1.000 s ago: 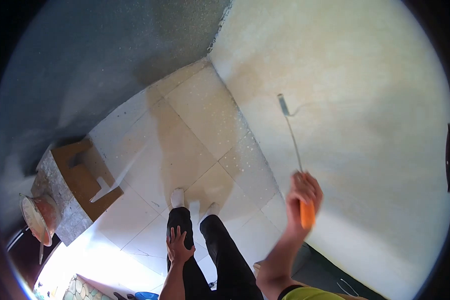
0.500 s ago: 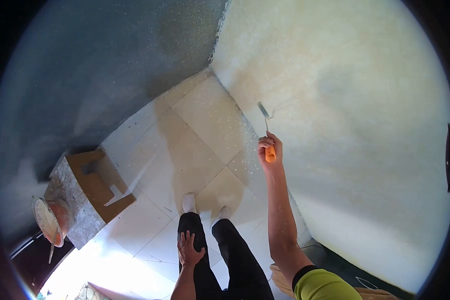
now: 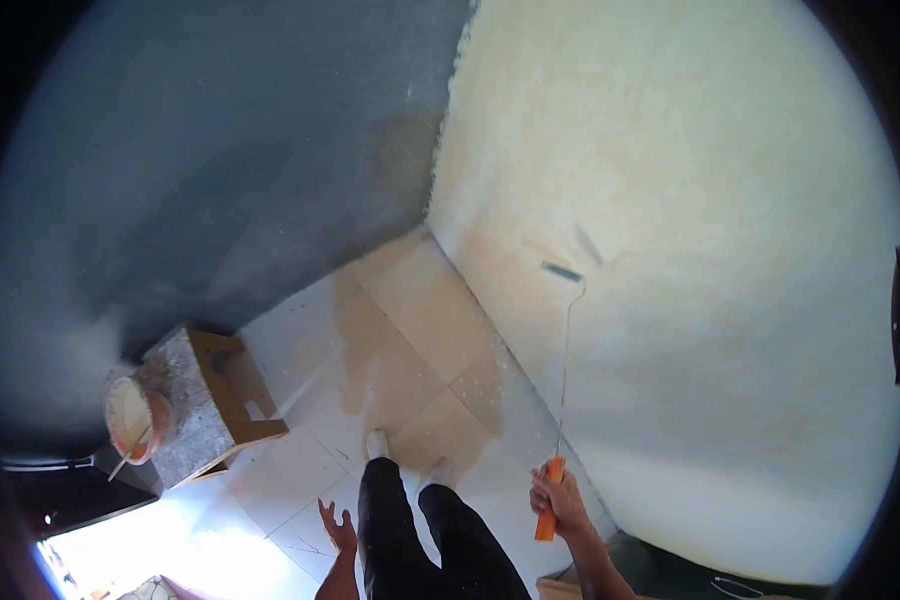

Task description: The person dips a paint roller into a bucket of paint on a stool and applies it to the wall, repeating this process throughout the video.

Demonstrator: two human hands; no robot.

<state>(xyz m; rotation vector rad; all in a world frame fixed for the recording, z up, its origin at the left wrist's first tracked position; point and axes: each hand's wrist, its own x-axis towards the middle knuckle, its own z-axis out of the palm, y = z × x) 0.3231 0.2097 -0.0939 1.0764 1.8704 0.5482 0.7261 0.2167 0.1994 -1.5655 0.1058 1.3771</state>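
My right hand [image 3: 562, 498] is wrapped round the orange handle of a small paint roller [image 3: 563, 271]. The roller's long thin wire frame reaches up from the fist to a narrow dark roller head, which lies over the pale wall [image 3: 710, 330] with its shadow just beside it. My left hand [image 3: 339, 527] is held out beside my left leg, fingers apart, with nothing in it.
A paint-spattered box-like stand [image 3: 192, 400] is on the tiled floor [image 3: 320, 410] at the left, bearing a bucket [image 3: 155, 425] with a stick in it. A dark grey wall [image 3: 220, 150] meets the pale wall in a corner ahead.
My right hand has come down and nearer with the roller, whose head has turned. My left hand has lifted off my leg and moved left. The view has tilted up.
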